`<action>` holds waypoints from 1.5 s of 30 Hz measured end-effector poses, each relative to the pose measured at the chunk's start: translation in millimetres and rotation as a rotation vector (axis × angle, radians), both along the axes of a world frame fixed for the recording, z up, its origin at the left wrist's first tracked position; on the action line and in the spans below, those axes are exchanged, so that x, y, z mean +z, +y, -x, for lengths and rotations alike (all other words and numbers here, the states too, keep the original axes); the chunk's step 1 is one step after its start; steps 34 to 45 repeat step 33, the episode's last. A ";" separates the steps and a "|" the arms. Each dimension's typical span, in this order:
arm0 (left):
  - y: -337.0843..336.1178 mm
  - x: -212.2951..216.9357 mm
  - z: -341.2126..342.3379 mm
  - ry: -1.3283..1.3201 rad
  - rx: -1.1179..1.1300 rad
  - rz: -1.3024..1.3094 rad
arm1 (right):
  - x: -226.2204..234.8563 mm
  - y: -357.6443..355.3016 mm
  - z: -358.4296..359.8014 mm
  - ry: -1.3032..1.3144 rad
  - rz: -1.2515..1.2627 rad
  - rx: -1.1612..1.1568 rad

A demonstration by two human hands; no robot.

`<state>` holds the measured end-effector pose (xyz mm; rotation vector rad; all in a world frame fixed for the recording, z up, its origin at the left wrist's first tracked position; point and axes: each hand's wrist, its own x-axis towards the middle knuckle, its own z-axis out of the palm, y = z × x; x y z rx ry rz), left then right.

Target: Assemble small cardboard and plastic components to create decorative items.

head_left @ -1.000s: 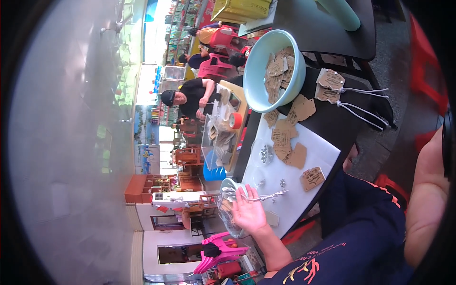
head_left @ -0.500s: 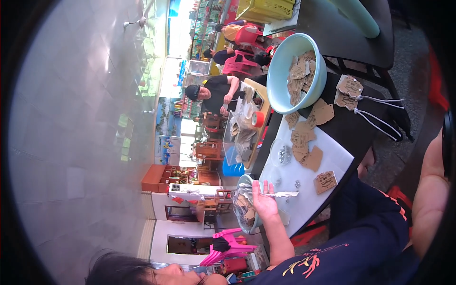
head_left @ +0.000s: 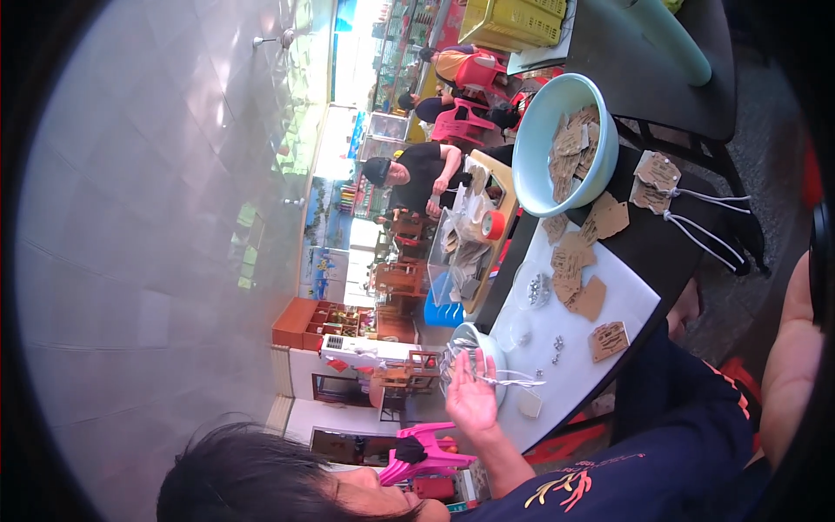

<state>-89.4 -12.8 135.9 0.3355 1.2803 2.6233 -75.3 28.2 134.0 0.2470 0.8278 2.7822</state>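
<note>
The picture lies on its side, with the ceiling at the left. Neither of my hands shows with certainty; a bare arm [head_left: 790, 374] enters at the right edge, its hand out of sight, and I cannot tell whose it is. Beside me a person in a navy shirt [head_left: 644, 478] holds out an open hand [head_left: 470, 400], with thin white cords [head_left: 519, 381] trailing from it. That hand is next to a pale bowl [head_left: 492, 348]. On a white sheet [head_left: 631, 296] are brown cardboard pieces [head_left: 576, 270], one separate brown piece [head_left: 609, 341] and small shiny metal bits [head_left: 557, 346].
A light-blue basin [head_left: 532, 152] holds many cardboard pieces. Clear tubs [head_left: 532, 285] stand on the sheet. A brown piece with white cords [head_left: 652, 181] lies on the dark table. Across it, a person in black [head_left: 422, 165] works beside an orange tape roll [head_left: 493, 224]. A yellow crate [head_left: 513, 24] stands beyond.
The whole view has shifted, so the table sits farther right and lower. The neighbour's hand has drawn back from the sheet, and more of that person's head shows.
</note>
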 end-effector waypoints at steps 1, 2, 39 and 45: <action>15.0 4.6 -14.1 0.042 0.014 0.135 | -0.3 -3.9 -1.9 -0.096 -0.353 -0.023; 19.3 6.5 -19.1 0.040 0.009 0.128 | 1.6 -11.6 -5.6 -0.187 -0.707 -0.041; 244.7 -59.0 116.1 -0.578 -0.365 0.280 | -100.2 163.2 203.9 -2.327 -1.311 -0.767; 244.7 -59.0 116.1 -0.578 -0.365 0.280 | -100.2 163.2 203.9 -2.327 -1.311 -0.767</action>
